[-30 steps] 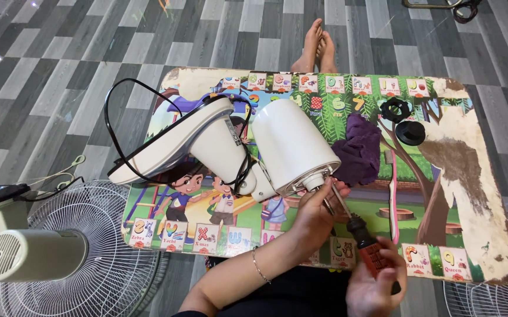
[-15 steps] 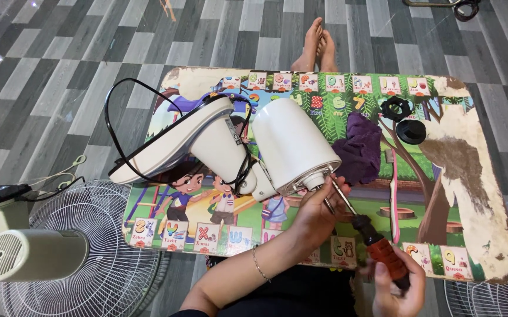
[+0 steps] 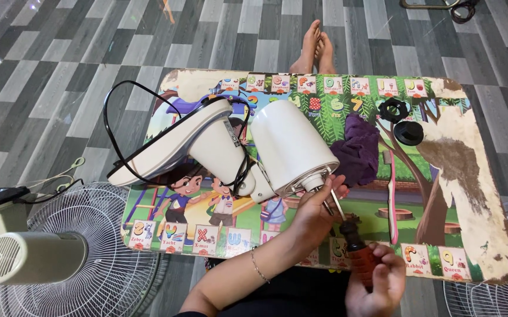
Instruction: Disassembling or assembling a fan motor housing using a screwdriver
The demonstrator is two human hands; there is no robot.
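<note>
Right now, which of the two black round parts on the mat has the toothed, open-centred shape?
The ring-shaped black part, farther from the person. It has a notched rim and a hole through its middle; the black cap just below it is solid, with a raised centre.

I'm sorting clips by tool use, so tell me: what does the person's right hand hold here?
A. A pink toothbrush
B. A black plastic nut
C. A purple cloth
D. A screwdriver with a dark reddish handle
D: the right hand grips the screwdriver by its dark reddish handle, its metal shaft running up to the front of the white fan motor housing, where the left hand rests.
</note>
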